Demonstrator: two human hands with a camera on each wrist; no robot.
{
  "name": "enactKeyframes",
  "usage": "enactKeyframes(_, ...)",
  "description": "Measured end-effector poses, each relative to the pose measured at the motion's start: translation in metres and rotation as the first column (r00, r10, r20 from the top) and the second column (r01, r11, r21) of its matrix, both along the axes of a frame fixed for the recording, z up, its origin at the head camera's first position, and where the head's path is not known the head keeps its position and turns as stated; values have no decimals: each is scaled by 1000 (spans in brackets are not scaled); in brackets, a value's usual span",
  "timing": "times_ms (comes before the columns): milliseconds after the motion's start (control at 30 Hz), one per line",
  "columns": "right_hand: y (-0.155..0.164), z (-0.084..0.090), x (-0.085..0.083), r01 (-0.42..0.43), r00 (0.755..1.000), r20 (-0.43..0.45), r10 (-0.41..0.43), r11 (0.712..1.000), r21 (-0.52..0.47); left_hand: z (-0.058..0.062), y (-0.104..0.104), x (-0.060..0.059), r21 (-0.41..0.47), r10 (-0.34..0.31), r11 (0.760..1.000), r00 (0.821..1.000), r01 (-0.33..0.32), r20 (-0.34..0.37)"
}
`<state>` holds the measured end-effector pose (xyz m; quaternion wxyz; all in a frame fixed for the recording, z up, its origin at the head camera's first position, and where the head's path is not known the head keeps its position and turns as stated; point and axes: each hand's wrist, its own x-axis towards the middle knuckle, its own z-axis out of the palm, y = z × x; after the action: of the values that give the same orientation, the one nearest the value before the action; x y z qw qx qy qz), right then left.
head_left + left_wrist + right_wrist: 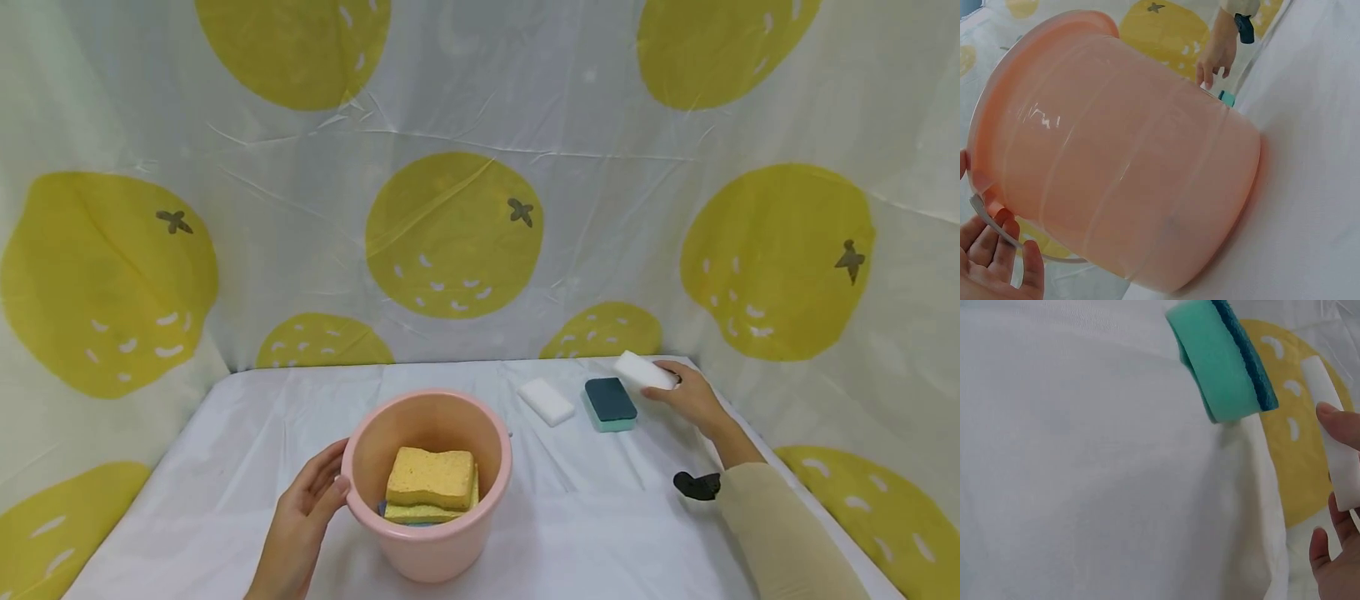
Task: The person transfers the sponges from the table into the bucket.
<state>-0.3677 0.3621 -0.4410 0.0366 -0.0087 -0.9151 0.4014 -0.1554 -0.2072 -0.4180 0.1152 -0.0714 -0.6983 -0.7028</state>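
Note:
A pink plastic bucket point(431, 533) stands on the white-covered table point(600, 517) near the front. Two yellow sponges point(432, 481) lie stacked inside it, with something blue beneath them. My left hand point(303, 508) rests against the bucket's left rim, fingers fairly straight; the left wrist view shows the bucket point(1122, 156) filling the frame and the fingertips point(1004, 250) by its wire handle. At the back right my right hand point(686, 396) holds a white foam block point(643, 370), lifted just off the table. The right wrist view shows that block point(1335, 437) between thumb and fingers.
A teal sponge with a dark top point(610, 403) and a second white foam block point(546, 401) lie on the table left of my right hand. A lemon-print curtain point(453, 233) closes in the back and both sides. A black strap point(697, 485) is at my right wrist.

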Motion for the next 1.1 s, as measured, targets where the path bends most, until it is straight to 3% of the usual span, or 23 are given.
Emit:
enactKeyframes(267, -19, 11, -1, -61, 997, -54, 61, 998, 3, -2, -1, 0, -5, -1, 1000, 1000, 1, 7)
enactKeyframes(567, -58, 35, 0, -122, 989, -81, 122, 992, 2, 1, -2, 0, -12, 0, 1000, 999, 0, 38)
enactKeyframes(867, -91, 63, 2, -241, 960, -148, 240, 970, 11, 1, 0, -1, -11, -4, 1000, 1000, 4, 27)
enactKeyframes(1100, -109, 76, 4, -303, 937, -169, 306, 952, 43, 1, -1, 1, -14, 8, 1000, 999, -7, 31)
